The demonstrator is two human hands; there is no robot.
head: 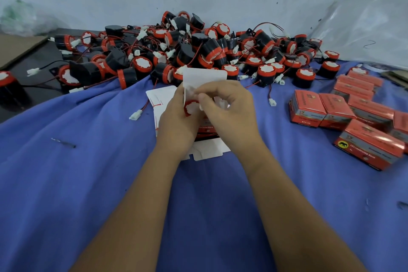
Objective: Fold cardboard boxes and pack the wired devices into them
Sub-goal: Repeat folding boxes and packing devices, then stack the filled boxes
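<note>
both hands are close together, right in the middle. the left hand point(176, 117) is curled around a little box point(206, 128) and holds it. one wired device point(191, 106), round with a red ring and a white face, sits in the box's open top, between the two hands, its white face turned up toward the person. the right hand point(227, 112) pinches something white just beside the device; i cannot tell if it is the plug or a flap. the box's white lid flap point(205, 77) stands up just past the fingers, on the far side. i think the device must go straight down, then the flap folds back toward the person. the right hand is nearer the flap. the big pile of devices point(187, 51) lies beyond the hands, and the packed boxes point(326, 110) lie off to the right.
</note>
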